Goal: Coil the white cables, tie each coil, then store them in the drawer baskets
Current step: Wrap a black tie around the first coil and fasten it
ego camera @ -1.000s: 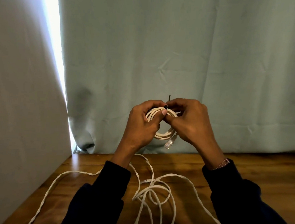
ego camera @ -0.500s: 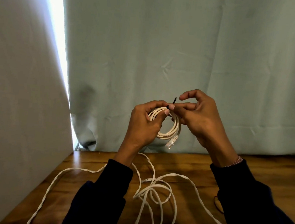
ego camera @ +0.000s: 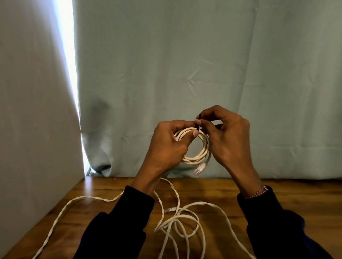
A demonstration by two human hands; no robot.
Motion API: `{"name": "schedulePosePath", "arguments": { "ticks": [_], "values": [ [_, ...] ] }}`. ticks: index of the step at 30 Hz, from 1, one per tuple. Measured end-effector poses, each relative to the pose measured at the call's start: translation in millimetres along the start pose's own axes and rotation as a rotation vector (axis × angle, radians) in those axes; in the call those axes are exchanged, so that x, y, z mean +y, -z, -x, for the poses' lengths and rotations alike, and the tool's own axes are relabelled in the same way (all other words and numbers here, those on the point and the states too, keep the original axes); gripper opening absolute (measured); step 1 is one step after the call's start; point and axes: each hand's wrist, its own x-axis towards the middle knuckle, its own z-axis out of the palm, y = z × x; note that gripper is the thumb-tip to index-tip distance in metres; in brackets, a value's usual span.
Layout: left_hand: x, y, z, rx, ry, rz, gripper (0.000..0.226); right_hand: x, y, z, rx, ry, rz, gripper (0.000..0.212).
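A small coil of white cable (ego camera: 202,152) is held up in front of the curtain, its clear plug (ego camera: 199,169) dangling below. My left hand (ego camera: 167,146) grips the coil's left side, thumb and forefinger at its top. My right hand (ego camera: 227,138) pinches a thin black tie (ego camera: 198,122) at the top of the coil, fingers curled. Below, a loose white cable (ego camera: 181,226) lies tangled on the wooden table (ego camera: 303,201), one strand trailing off to the left.
A pale green curtain (ego camera: 212,61) hangs close behind the table. A white wall (ego camera: 19,117) bounds the left side, with a bright gap of daylight between wall and curtain. No drawer or basket is in view.
My right hand has curled back over the top of the coil and pinches the black tie lower and closer to the left thumb. The coil hangs slightly more open.
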Motion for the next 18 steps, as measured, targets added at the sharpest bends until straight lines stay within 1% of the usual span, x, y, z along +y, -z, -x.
{"name": "schedulePosePath", "arguments": {
  "ticks": [6,9,12,14,17,18],
  "values": [
    [0.6,5.9,-0.9,-0.061,0.034,-0.020,0.024,0.2,-2.5,1.8,-0.039,-0.025,-0.026,0.003],
    [2.0,4.2,-0.3,-0.059,0.027,-0.049,0.025,1.4,-0.5,0.3,-0.060,-0.039,-0.032,0.005],
    [2.2,3.6,-0.2,-0.054,0.036,-0.022,0.024,2.8,0.6,-1.1,-0.064,-0.051,-0.040,0.007],
    [2.5,2.6,0.0,-0.042,0.028,-0.008,0.027,3.5,0.5,-2.0,-0.056,-0.037,-0.048,0.007],
    [2.3,3.4,-0.7,-0.027,0.043,0.052,0.036,3.6,0.0,-1.0,-0.040,0.022,-0.071,0.008],
    [2.7,4.1,-0.9,-0.023,0.050,0.067,0.035,3.2,-0.1,-1.0,-0.038,0.047,-0.071,0.008]
  ]
}}
